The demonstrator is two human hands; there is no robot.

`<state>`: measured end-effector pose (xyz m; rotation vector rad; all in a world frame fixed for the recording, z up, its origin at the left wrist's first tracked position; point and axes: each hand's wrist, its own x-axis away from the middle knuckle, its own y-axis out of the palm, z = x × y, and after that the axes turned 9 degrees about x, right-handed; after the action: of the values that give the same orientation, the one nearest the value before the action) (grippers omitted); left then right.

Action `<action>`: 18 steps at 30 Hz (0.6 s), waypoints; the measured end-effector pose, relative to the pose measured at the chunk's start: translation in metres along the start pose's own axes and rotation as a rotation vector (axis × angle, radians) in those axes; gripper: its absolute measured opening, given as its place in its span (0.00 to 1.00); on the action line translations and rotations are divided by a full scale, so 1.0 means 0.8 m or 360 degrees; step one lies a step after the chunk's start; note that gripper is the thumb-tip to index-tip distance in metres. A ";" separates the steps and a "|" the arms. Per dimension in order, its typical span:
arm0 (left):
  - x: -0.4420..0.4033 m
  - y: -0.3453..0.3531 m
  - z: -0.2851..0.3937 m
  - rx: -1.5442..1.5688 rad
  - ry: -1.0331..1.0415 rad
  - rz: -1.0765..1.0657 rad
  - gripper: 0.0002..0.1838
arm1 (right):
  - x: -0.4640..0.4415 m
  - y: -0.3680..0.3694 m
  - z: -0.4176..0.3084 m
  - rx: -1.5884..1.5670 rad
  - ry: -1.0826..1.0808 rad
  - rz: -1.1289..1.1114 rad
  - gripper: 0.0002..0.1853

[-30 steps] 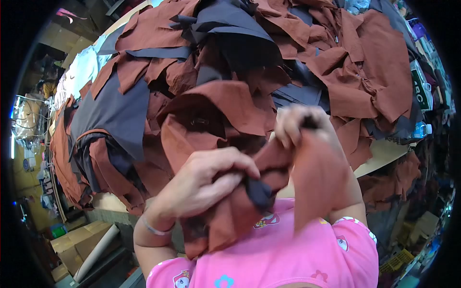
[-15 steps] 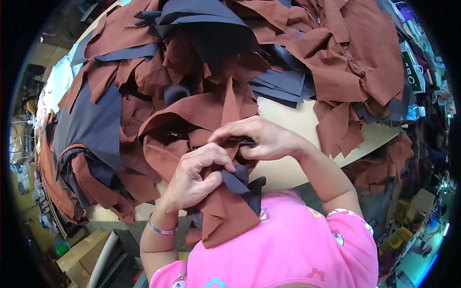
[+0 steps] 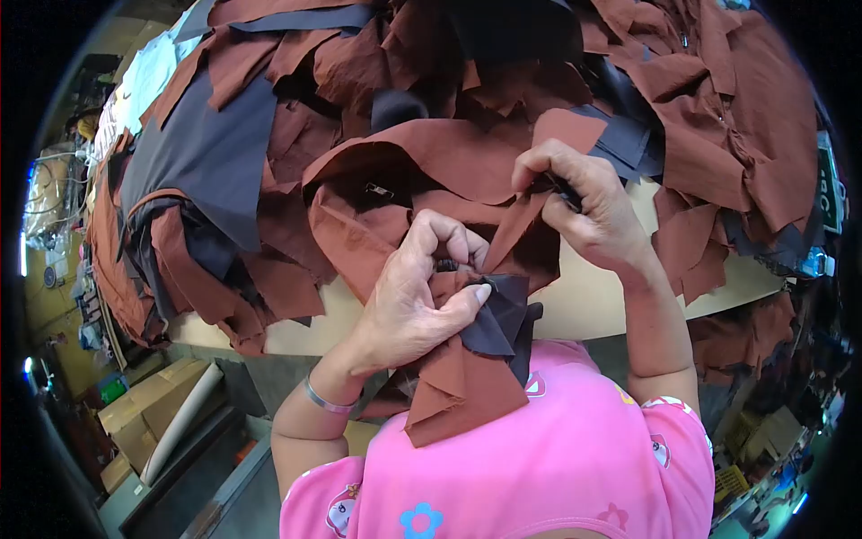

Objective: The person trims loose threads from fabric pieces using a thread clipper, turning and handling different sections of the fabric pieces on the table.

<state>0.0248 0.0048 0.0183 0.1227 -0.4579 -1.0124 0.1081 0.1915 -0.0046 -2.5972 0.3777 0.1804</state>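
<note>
Garment piece (image 3: 471, 391), rust-brown, one, held before your pink top (image 3: 503, 458); charcoal flap (image 3: 496, 322), one, on it. Your left hand (image 3: 417, 301): fingers and thumb pinching the piece. Your right hand (image 3: 588, 205): fingers curled round one small dark object (image 3: 566, 193), kind unclear. Beyond: zip pull (image 3: 379, 189), one. Far right: green-and-white package (image 3: 828, 184), one, lettering ending "C".

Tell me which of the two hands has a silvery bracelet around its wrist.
The left hand, clutching folded reddish-brown and dark grey fabric. The silvery bracelet circles its wrist, while the right hand has a bare wrist.
</note>
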 end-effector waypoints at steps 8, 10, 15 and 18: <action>-0.005 -0.007 0.009 0.0016 -0.0113 -0.0079 0.14 | 0.025 0.015 -0.013 0.0352 -0.0173 0.0320 0.17; -0.006 -0.009 0.013 -0.0025 -0.0083 -0.0123 0.14 | 0.042 0.026 -0.028 0.0103 -0.0072 0.0148 0.19; -0.007 -0.015 0.006 0.0087 -0.0048 -0.0132 0.13 | 0.061 0.056 -0.023 0.0445 -0.0371 0.0274 0.18; -0.009 -0.020 0.007 -0.0321 0.0128 -0.0206 0.12 | 0.062 0.060 -0.034 0.1021 -0.0712 0.0338 0.12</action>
<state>0.0066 0.0032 0.0159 0.0121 -0.2754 -1.1703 0.1425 0.1265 -0.0135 -1.8200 0.4539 0.5948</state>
